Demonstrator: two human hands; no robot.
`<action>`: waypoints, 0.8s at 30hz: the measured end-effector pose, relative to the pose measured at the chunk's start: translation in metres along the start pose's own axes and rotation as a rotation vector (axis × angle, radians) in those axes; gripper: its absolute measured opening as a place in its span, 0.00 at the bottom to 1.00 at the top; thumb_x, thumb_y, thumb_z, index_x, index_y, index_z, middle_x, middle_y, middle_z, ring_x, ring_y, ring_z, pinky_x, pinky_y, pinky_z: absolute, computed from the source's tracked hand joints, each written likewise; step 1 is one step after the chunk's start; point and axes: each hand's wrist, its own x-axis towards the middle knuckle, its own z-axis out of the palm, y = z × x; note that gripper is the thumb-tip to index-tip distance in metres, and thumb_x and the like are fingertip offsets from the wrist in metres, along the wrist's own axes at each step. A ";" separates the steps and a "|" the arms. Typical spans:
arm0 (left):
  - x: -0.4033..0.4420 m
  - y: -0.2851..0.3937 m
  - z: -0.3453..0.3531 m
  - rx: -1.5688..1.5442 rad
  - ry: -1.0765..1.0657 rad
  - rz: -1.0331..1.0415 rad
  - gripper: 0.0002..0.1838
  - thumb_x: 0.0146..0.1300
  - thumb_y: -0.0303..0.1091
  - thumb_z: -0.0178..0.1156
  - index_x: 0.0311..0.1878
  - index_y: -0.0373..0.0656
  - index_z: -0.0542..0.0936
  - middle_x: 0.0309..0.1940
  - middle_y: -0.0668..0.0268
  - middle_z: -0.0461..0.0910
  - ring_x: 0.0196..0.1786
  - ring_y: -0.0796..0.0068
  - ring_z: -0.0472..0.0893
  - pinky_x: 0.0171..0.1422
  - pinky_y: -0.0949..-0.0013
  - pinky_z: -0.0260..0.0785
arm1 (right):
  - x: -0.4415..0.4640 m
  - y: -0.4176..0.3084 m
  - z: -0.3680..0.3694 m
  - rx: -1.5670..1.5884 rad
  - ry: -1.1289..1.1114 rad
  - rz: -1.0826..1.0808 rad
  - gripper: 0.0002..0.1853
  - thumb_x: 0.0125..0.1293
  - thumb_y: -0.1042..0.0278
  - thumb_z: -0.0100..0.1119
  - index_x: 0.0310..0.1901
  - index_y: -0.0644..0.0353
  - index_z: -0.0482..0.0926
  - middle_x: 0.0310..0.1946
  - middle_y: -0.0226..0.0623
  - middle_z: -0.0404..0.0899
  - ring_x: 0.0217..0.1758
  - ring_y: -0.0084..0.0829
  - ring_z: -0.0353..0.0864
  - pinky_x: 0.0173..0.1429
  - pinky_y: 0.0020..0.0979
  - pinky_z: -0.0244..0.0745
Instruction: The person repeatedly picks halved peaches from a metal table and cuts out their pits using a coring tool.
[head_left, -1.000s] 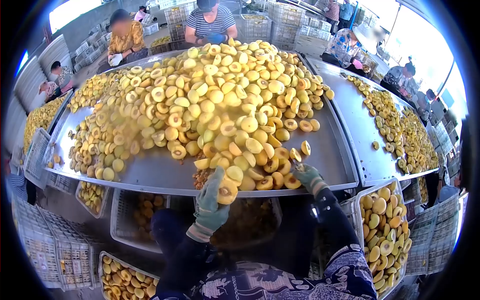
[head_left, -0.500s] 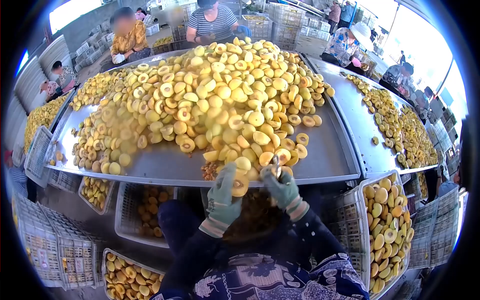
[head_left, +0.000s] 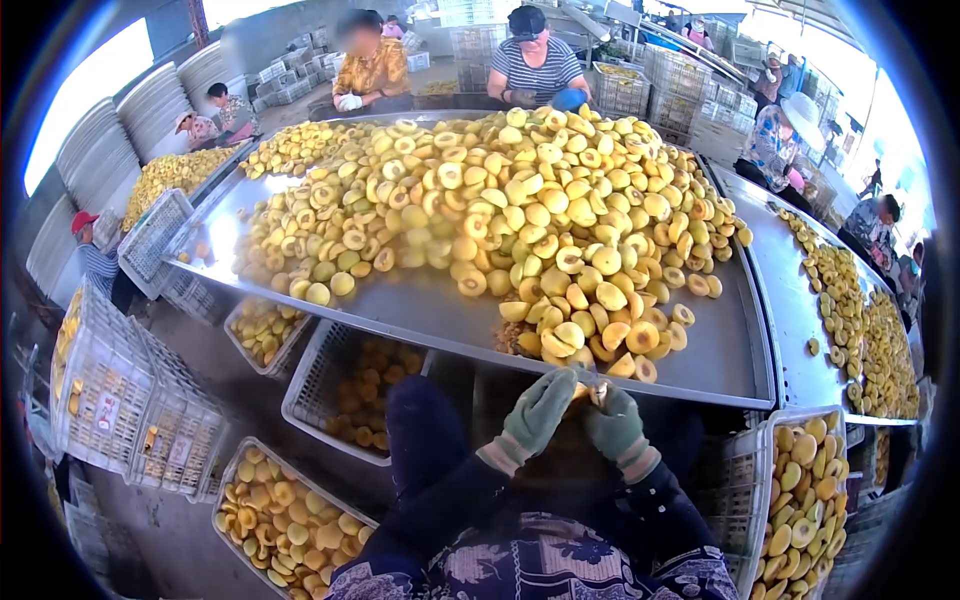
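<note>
Just off the near edge of the table (head_left: 715, 345), right of that edge's middle, the left hand (head_left: 538, 412) has its fingers closed around a partly hidden fruit half (head_left: 579, 392), while the right hand (head_left: 617, 425) grips a metal tool (head_left: 599, 393) beside it; the step looks like working the fruit, and the next move seems to call for a steady left hold

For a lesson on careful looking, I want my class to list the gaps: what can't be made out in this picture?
All in the head view:
- Fruit piece: mostly hidden by the left hand.
- Tool: its handle is hidden by the right hand.
- Right-side crate: near end cut off by the bottom edge.
- Crate label: lettering too small and blurred to read.
</note>
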 end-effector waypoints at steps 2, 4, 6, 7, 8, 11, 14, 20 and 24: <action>-0.007 0.007 0.009 0.049 0.046 -0.040 0.17 0.72 0.38 0.54 0.57 0.37 0.76 0.45 0.72 0.79 0.44 0.87 0.75 0.49 0.81 0.69 | -0.009 -0.011 0.011 0.064 0.039 0.107 0.14 0.61 0.80 0.57 0.50 0.61 0.78 0.41 0.30 0.81 0.45 0.21 0.79 0.49 0.25 0.75; -0.012 0.016 0.023 -0.034 0.102 -0.018 0.15 0.73 0.38 0.53 0.54 0.38 0.77 0.41 0.73 0.78 0.40 0.88 0.73 0.45 0.82 0.69 | -0.015 -0.002 0.014 0.047 0.085 -0.034 0.10 0.61 0.76 0.59 0.46 0.60 0.79 0.38 0.31 0.83 0.42 0.24 0.81 0.47 0.27 0.76; -0.018 0.006 0.023 0.102 0.132 -0.027 0.17 0.75 0.39 0.47 0.55 0.37 0.76 0.46 0.64 0.80 0.47 0.76 0.78 0.52 0.72 0.72 | -0.016 0.018 0.015 -0.295 0.159 -0.188 0.11 0.60 0.81 0.57 0.44 0.60 0.78 0.37 0.32 0.82 0.39 0.26 0.81 0.45 0.29 0.76; -0.019 0.007 0.025 -0.003 0.154 -0.104 0.19 0.75 0.42 0.46 0.55 0.37 0.76 0.46 0.63 0.80 0.47 0.76 0.78 0.51 0.72 0.72 | -0.017 0.012 0.011 -0.397 0.172 -0.200 0.11 0.58 0.79 0.59 0.44 0.60 0.78 0.37 0.35 0.82 0.38 0.31 0.82 0.44 0.30 0.77; -0.019 0.010 0.028 -0.102 0.182 -0.176 0.20 0.75 0.44 0.45 0.56 0.37 0.76 0.46 0.63 0.80 0.47 0.76 0.78 0.51 0.73 0.72 | -0.017 0.001 0.009 -0.497 0.178 -0.215 0.12 0.57 0.78 0.60 0.44 0.60 0.78 0.36 0.38 0.83 0.37 0.35 0.83 0.42 0.32 0.77; -0.015 0.003 0.028 -0.162 0.270 -0.239 0.24 0.75 0.49 0.44 0.58 0.37 0.75 0.47 0.61 0.80 0.48 0.73 0.79 0.54 0.71 0.72 | -0.019 -0.006 0.008 -0.393 0.161 -0.243 0.10 0.57 0.78 0.60 0.42 0.60 0.77 0.32 0.35 0.82 0.34 0.30 0.82 0.38 0.30 0.76; -0.011 0.008 0.032 -0.271 0.271 -0.187 0.24 0.74 0.48 0.43 0.59 0.36 0.74 0.49 0.58 0.79 0.50 0.68 0.79 0.59 0.68 0.71 | -0.019 0.018 0.009 -0.086 0.218 -0.188 0.08 0.61 0.81 0.57 0.42 0.61 0.78 0.35 0.30 0.82 0.36 0.22 0.80 0.40 0.24 0.75; -0.010 0.010 0.028 -0.073 0.118 -0.154 0.25 0.75 0.45 0.41 0.62 0.33 0.71 0.55 0.57 0.77 0.56 0.67 0.76 0.62 0.66 0.69 | -0.016 0.000 0.006 -0.132 0.221 -0.132 0.12 0.61 0.79 0.58 0.48 0.61 0.78 0.38 0.34 0.84 0.38 0.26 0.82 0.45 0.25 0.76; -0.011 0.018 0.029 -0.002 0.058 -0.263 0.22 0.74 0.41 0.46 0.62 0.34 0.71 0.55 0.60 0.77 0.56 0.69 0.77 0.62 0.66 0.69 | -0.016 -0.015 0.002 -0.563 0.125 -0.325 0.15 0.60 0.76 0.59 0.50 0.59 0.79 0.37 0.39 0.83 0.36 0.34 0.82 0.44 0.28 0.77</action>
